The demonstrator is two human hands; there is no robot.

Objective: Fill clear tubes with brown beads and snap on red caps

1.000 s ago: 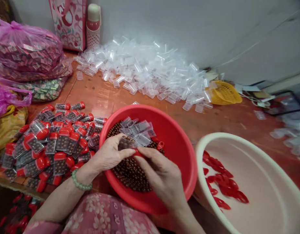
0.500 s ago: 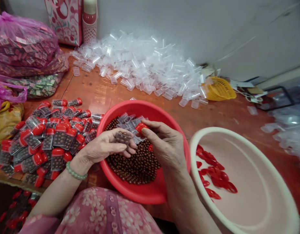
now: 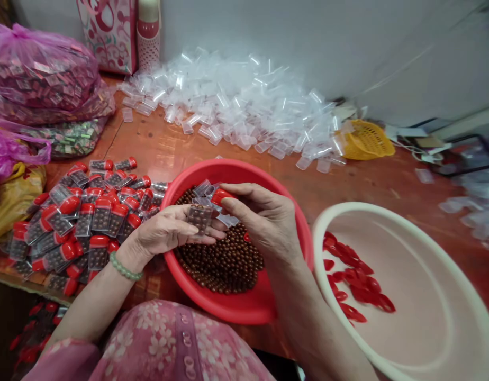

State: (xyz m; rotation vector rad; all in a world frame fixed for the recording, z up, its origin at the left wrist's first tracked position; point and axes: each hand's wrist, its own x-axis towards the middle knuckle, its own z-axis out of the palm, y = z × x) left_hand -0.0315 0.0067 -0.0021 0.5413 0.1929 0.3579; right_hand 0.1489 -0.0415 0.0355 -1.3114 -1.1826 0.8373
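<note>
My left hand (image 3: 177, 225), a green bead bracelet on its wrist, holds a small clear plastic case (image 3: 199, 218) filled with brown balls. A red cap (image 3: 220, 197) is pinched between the thumb and fingers of my right hand (image 3: 264, 214), just above and right of the case. Cap and case look apart, though fingers partly hide the space between. Both hands are over a red basin (image 3: 244, 312) that contains many small brown balls (image 3: 224, 264) and several clear empty cases (image 3: 205, 189). One more red cap (image 3: 246, 236) lies on the balls.
Filled, red-capped cases (image 3: 99, 214) are piled at left. Empty clear cases (image 3: 244, 100) are heaped along the wall beside a yellow basket (image 3: 365, 140). A white basin (image 3: 411, 317) with red caps (image 3: 359, 280) stands at right. Pink bags (image 3: 42, 74) stand at far left.
My right hand has brought the red cap left and slightly down, closer to the case. The case in my left hand has turned more upright. The whole view has shifted slightly.
</note>
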